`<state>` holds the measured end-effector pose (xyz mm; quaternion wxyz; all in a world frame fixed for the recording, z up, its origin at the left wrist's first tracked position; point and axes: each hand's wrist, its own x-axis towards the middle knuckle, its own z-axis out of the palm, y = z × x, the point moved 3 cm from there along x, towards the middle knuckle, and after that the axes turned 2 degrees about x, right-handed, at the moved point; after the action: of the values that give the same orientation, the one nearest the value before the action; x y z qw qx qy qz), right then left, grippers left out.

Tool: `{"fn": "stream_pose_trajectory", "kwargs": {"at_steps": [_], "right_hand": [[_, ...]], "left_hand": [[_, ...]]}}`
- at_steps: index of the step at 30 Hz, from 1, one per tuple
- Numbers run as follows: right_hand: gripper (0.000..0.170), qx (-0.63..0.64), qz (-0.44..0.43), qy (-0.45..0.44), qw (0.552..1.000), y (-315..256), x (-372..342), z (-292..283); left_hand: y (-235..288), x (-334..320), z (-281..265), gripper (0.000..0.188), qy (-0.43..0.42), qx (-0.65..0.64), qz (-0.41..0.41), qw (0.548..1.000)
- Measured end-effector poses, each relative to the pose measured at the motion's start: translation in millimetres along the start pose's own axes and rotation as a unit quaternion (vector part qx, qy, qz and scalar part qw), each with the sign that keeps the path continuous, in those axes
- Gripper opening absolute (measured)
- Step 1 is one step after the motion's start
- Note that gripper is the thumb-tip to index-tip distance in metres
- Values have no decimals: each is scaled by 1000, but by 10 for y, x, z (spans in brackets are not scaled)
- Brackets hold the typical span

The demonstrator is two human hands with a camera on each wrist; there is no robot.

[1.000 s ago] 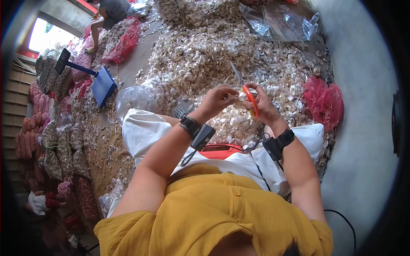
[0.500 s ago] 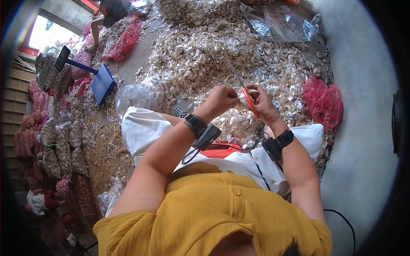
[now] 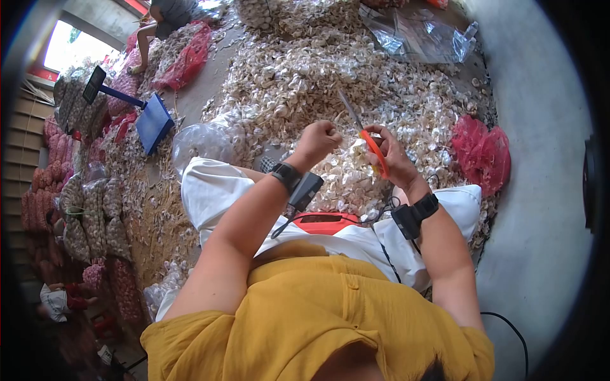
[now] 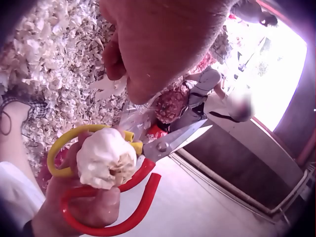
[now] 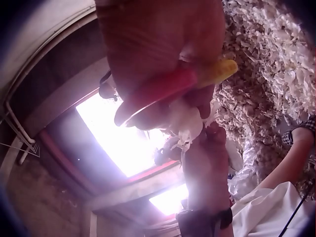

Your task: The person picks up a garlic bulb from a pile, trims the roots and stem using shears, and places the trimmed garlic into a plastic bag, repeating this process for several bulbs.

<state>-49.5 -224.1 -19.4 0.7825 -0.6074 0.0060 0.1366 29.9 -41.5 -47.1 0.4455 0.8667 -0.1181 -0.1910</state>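
From where I am standing, a person is working over a heap of pale papery flakes on the floor, near the edge where the floor is meeting the wall. The right hand is gripping two things at once, its fingers curling about a garlic bulb and the handles of a pair of scissors; the bulb is resting among the handle loops, clear of the heap. The left hand is holding its fingers bunched just beside the bulb, apparently pinching a thin flake. Principal hazard: this shared grip is leaving little room for steadying the bulb, so a shift of the handles could be loosening it and sending it down among flakes of much the same colour, where finding it would be hard. Second hazard: the blades are pointing away from the person, tips barely parted, but a turn of the right wrist could be swinging them toward the left hand. Loose skin could also be making the bulb slippery under the fingers.
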Motion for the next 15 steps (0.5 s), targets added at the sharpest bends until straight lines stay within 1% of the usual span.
{"fn": "stream_pose_trajectory", "kwargs": {"at_steps": [1,3,4,5,6,7,8,9,11,15], "right_hand": [[56,8,-2,-5,1000,-9,-6,-3],[56,19,-4,-7,1000,12,-6,-30],[55,32,6,-16,999,54,19,-55],[54,45,17,-26,998,98,32,-58],[54,47,18,-28,998,116,37,-46],[53,65,39,-18,997,137,48,-42],[53,84,61,-7,995,161,54,-45],[53,83,60,-7,995,184,67,-59],[53,119,70,0,990,238,75,-106],[53,132,69,-3,989,149,48,-55]], "left_hand": [[-66,0,-12,14,-1,0,0,1000],[-151,-19,-7,18,-34,-135,8,990],[90,-155,-17,19,-55,-193,40,979],[146,-200,-16,19,-55,-192,39,979],[194,-238,4,19,-108,-171,53,978],[220,-259,25,19,-159,-150,69,973],[177,-230,33,23,-163,-158,56,972],[170,-222,45,23,-162,-158,57,972],[183,-200,86,24,-166,-216,80,959],[282,-226,25,19,-149,-205,62,965]]}}
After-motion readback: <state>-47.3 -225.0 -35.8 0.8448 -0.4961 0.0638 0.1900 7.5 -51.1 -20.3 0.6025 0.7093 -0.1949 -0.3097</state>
